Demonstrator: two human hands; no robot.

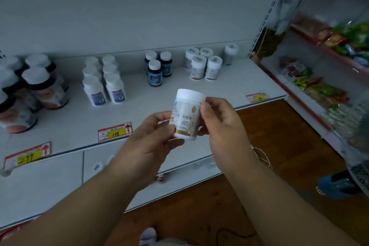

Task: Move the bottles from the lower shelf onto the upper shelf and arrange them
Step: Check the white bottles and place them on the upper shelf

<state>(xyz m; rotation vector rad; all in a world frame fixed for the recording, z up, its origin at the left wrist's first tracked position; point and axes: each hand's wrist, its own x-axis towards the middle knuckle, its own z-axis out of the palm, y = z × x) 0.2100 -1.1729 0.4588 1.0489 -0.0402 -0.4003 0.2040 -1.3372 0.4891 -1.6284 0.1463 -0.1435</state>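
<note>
A white bottle with a white cap and a gold-banded label (186, 115) is held upright in front of the upper shelf (229, 88), above its front edge. My left hand (151, 138) grips its lower left side and my right hand (219, 124) pinches its right side. On the shelf stand groups of bottles: white-capped ones like it (203, 65), one apart at the back right (230, 54), three dark blue ones (158, 68), several white ones (103, 82) and dark ones with orange labels (30, 90). The lower shelf is hidden.
Price tags (114, 132) hang on the shelf's front edge. Below it are white cabinet panels (40, 181) and a brown floor (279, 146). A second rack with snack packets (323, 90) stands to the right. A blue object (337, 187) lies on the floor.
</note>
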